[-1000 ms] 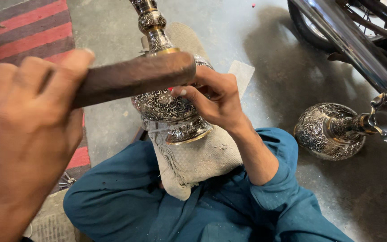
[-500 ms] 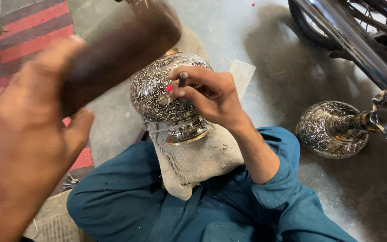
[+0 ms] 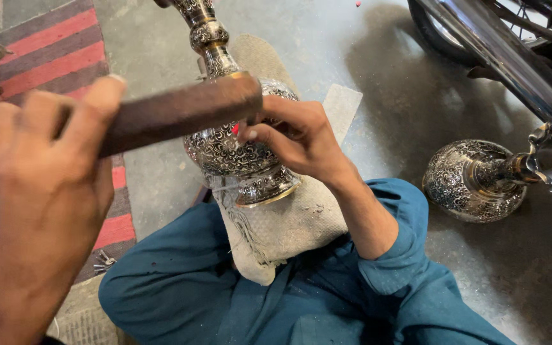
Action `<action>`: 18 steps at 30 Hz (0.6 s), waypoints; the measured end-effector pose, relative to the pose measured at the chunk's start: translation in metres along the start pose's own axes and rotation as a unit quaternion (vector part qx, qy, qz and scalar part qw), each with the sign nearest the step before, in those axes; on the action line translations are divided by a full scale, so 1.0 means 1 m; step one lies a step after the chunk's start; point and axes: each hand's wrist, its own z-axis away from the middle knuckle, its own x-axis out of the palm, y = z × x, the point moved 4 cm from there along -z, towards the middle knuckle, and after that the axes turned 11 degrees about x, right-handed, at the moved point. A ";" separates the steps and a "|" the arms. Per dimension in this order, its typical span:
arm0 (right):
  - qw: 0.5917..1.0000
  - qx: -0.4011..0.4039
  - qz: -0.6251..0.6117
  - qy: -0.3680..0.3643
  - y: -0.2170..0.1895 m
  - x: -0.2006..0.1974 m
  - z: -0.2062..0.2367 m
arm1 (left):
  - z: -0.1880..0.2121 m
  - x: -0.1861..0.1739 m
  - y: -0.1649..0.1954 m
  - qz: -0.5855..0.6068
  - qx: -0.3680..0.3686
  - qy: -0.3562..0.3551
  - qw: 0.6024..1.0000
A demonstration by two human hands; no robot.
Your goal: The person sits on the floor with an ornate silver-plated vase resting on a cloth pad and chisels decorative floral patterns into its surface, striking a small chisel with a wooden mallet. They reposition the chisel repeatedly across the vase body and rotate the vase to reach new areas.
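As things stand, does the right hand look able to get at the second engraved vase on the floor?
Probably not right away: the right hand is pinching a small tool against the engraved vase on the lap, and the second vase lies apart, beyond the bent elbow, though nothing blocks the way.

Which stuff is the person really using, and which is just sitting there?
Being used:
wooden mallet handle in the left hand
engraved metal vase, touched by the right hand
padded cloth under it

Just sitting there:
second engraved vase
striped rug
bunch of keys
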 end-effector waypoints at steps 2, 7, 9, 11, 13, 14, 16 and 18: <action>1.000 0.000 -0.009 0.002 0.000 0.000 0.000 | 0.000 0.001 0.001 -0.025 -0.017 -0.003 1.000; 1.000 0.016 -0.010 0.004 0.003 -0.002 0.004 | 0.005 0.003 0.001 0.002 -0.034 0.009 0.999; 1.000 0.003 0.003 0.001 0.001 -0.003 0.002 | 0.005 0.003 0.003 -0.115 0.014 -0.008 0.993; 1.000 0.010 -0.005 -0.001 0.000 -0.004 0.001 | 0.004 0.004 0.002 -0.098 0.024 -0.002 0.995; 1.000 0.022 -0.010 -0.004 -0.001 -0.004 0.000 | 0.001 0.004 0.004 -0.078 0.032 0.009 0.996; 0.999 0.030 -0.014 -0.005 -0.001 -0.004 0.001 | 0.000 0.003 0.004 -0.057 0.030 0.019 0.998; 0.999 0.029 -0.017 -0.006 0.000 -0.005 0.001 | -0.002 -0.003 0.003 -0.008 0.021 0.045 0.999; 1.000 0.018 -0.022 -0.004 0.001 -0.006 0.004 | -0.002 -0.005 0.002 0.101 -0.026 0.063 0.993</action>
